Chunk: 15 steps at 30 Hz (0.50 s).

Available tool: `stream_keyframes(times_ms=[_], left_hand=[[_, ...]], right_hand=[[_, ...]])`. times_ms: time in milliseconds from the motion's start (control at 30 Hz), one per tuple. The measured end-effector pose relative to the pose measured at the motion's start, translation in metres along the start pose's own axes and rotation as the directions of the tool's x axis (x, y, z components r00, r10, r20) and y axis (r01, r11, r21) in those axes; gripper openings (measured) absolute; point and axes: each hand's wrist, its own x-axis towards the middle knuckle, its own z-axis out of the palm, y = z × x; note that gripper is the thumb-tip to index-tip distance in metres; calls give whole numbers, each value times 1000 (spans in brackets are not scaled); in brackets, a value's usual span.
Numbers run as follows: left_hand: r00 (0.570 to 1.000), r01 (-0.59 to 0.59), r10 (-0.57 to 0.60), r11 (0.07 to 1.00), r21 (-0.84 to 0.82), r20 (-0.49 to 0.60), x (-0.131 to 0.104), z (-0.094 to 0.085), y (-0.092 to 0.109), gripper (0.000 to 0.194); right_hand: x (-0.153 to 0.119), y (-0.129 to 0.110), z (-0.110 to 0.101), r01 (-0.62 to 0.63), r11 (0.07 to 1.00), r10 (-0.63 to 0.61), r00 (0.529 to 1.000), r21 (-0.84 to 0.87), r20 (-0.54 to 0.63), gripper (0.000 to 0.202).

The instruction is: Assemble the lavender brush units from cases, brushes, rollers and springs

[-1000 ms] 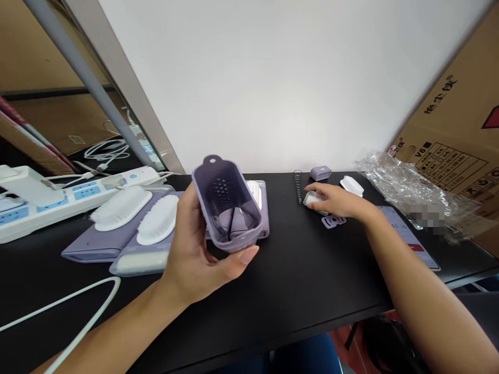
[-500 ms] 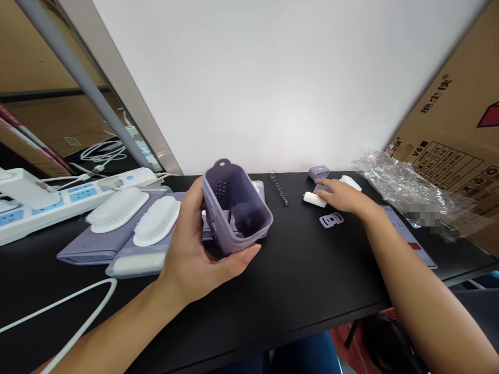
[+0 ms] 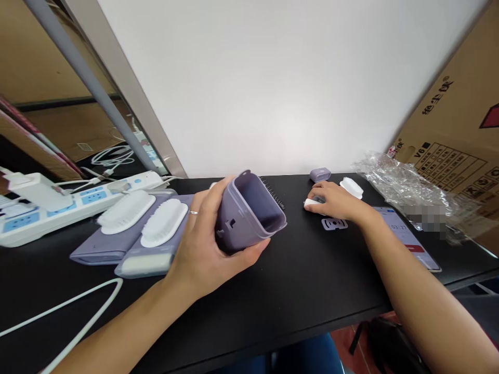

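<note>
My left hand (image 3: 208, 241) is wrapped round a hollow purple plastic housing (image 3: 244, 223), raised above the table with its open end tilted to the right. Behind the housing a thin coil spring (image 3: 275, 195) lies partly hidden. Farther right, my right hand (image 3: 331, 200) is low at the table, its thumb and fingers closed on a small white cylinder (image 3: 312, 203) with a greyish piece by it. A flat purple slotted plate (image 3: 334, 224) lies just below that hand. Beyond the hand are a small purple cap (image 3: 319, 174) and a white bristle brush head (image 3: 351, 187).
Two purple units with white brush heads (image 3: 163, 222) lie at left beside a white power strip (image 3: 89, 197). A white cable (image 3: 105, 298) curves across the front left. At right are a phone (image 3: 409, 239), crumpled clear plastic (image 3: 409, 182) and a cardboard box (image 3: 452, 135).
My left hand has turned the housing, so its outer side faces me more and its opening points right. The right hand's fingers have closed over the white cylinder.
</note>
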Motion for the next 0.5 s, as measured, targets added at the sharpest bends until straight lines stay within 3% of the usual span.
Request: stream_keyframes(times_ms=[233,367,500], left_hand=[[995,-98,100,971,217,1,7,-3,3,84],[969,-215,245,904,369,-35,11,-2,3,63],[953,-261,303,854,449,-21,13,-4,3,55]], right_hand=[[0,-17,-3,42,943,-17,997,330,-81,35],[-3,-32,-1,126,736,2,982,665,-188,32],[-11,-55,0,250,601,17,946,759,-325,27]])
